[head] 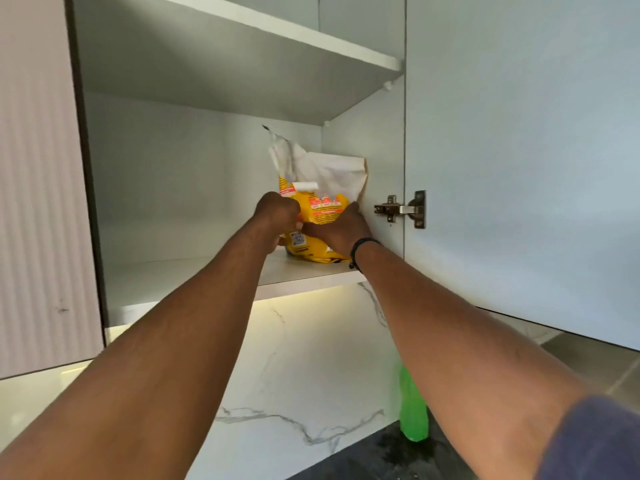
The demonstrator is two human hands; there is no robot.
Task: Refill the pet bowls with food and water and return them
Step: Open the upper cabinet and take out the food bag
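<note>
A yellow pet food bag with red labels and a crumpled white top stands on the lower shelf of an open wall cupboard, at its right side. Both my arms reach up to it. My left hand grips the bag's left side with fingers closed. My right hand clasps its right front; a dark band circles that wrist. The bag's bottom rests on the shelf. No pet bowls are in view.
The cupboard door stands open to the right on a metal hinge. A bare upper shelf hangs above. Below are a white marble backsplash, a dark counter and a green bottle.
</note>
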